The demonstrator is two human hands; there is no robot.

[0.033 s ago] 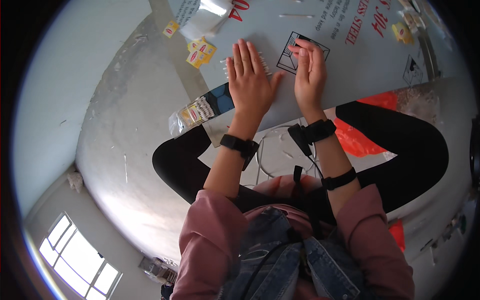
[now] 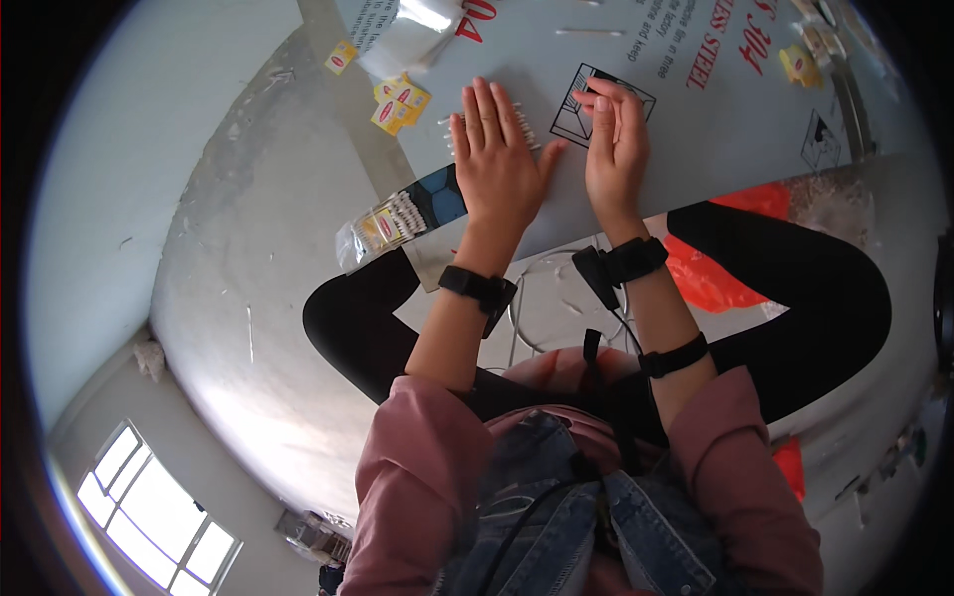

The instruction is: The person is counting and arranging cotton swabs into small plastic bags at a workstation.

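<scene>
My left hand lies flat, palm down, with its fingers stretched out over a layer of white cotton swabs. Swab tips show on both sides of the fingers; the rest are hidden beneath. To its right, my right hand hovers or rests by a printed black box mark, fingers loosely bent and thumb up, with nothing visible in it. Left of my left wrist lies a clear packet of cotton swabs with a yellow label, on a dark blue patterned piece at the table's near edge.
Yellow cards lie beyond my left hand, near a clear plastic bag. Loose swabs lie farther back on the grey, film-covered tabletop. Another yellow piece sits at the far right. Red plastic lies below the table's edge.
</scene>
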